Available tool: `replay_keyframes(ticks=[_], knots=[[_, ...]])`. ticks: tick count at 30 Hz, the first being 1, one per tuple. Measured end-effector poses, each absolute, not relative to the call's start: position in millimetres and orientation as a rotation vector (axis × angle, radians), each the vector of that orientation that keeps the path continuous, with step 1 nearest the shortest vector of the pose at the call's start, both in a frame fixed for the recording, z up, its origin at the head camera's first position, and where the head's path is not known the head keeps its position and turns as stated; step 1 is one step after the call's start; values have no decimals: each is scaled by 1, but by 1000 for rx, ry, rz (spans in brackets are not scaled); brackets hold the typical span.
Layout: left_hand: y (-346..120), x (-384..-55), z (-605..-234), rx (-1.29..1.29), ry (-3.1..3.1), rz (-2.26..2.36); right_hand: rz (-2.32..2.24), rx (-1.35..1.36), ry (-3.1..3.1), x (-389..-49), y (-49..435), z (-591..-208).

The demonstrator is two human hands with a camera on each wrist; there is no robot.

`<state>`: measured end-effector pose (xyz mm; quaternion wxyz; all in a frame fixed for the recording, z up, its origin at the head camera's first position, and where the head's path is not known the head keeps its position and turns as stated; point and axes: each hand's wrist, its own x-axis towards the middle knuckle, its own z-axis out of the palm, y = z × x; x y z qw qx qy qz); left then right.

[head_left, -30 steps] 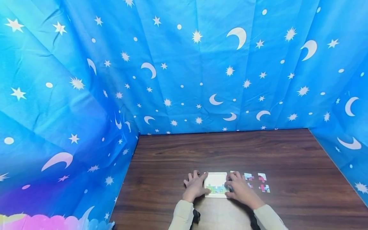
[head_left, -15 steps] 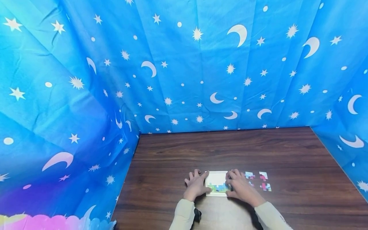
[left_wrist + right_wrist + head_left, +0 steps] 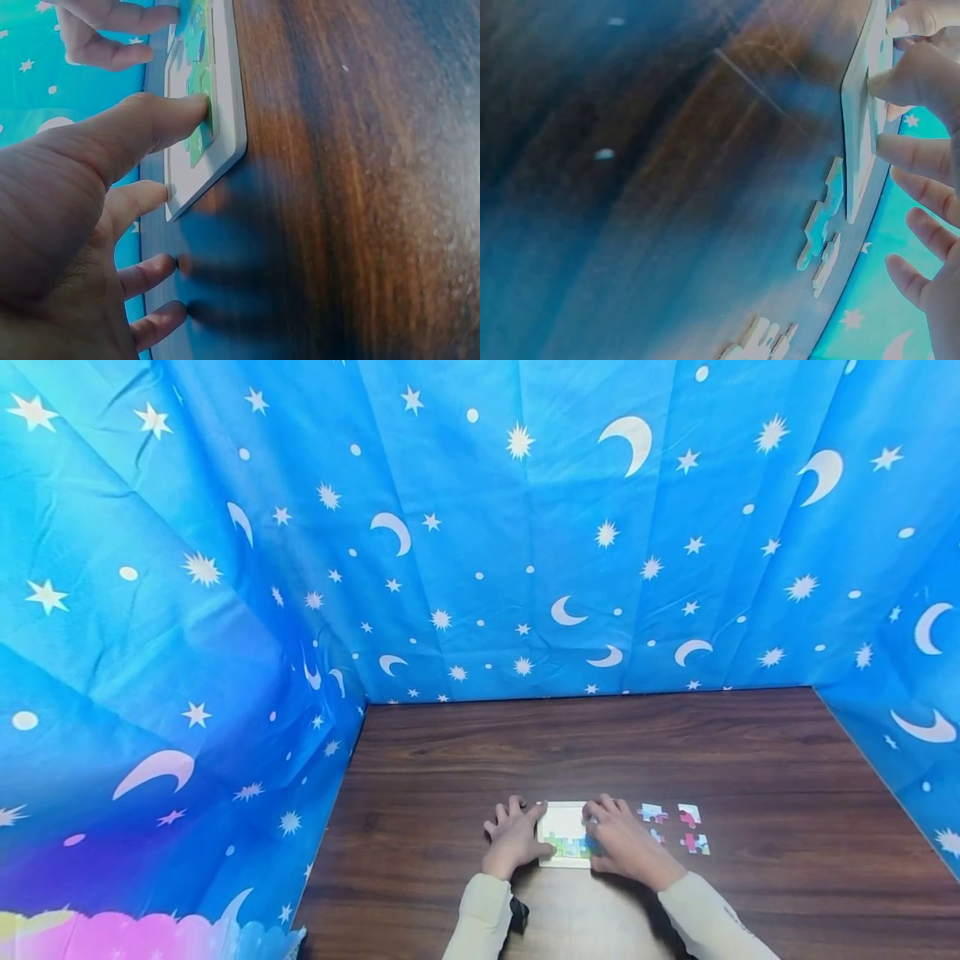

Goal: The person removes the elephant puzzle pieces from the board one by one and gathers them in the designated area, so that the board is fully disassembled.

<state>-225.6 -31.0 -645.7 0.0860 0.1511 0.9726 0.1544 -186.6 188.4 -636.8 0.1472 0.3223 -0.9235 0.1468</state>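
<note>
White puzzle tray (image 3: 562,817) lies on the table (image 3: 450,752) between two hands, joined pieces (image 3: 567,847) along its near side.
Step in hand looks like seating pieces, maybe partway through: the tray's far part is bare. Left hand (image 3: 517,839) steadies the tray's left side, thumb on a green piece, other fingers spread, grasping nothing; right hand (image 3: 626,843) bends over the tray's right side, cannot tell if it pinches a piece. Next move likely calls for squaring that piece, then fetching one of the loose pieces (image 3: 696,844) right of the tray. Dark wood grain surrounds the tray; blue star-and-moon cloth (image 3: 480,552) hangs beyond it, pastel scalloped edging (image 3: 142,937) far to its left.
</note>
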Motion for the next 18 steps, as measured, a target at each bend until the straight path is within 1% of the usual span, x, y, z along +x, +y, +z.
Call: replay_keyframes(ticks=[13, 18], knots=[[-28, -223, -642, 436, 2915, 464, 399, 912, -2736, -183, 188, -630], [-25, -222, -641, 408, 2936, 502, 408, 903, -2705, -184, 188, -635]])
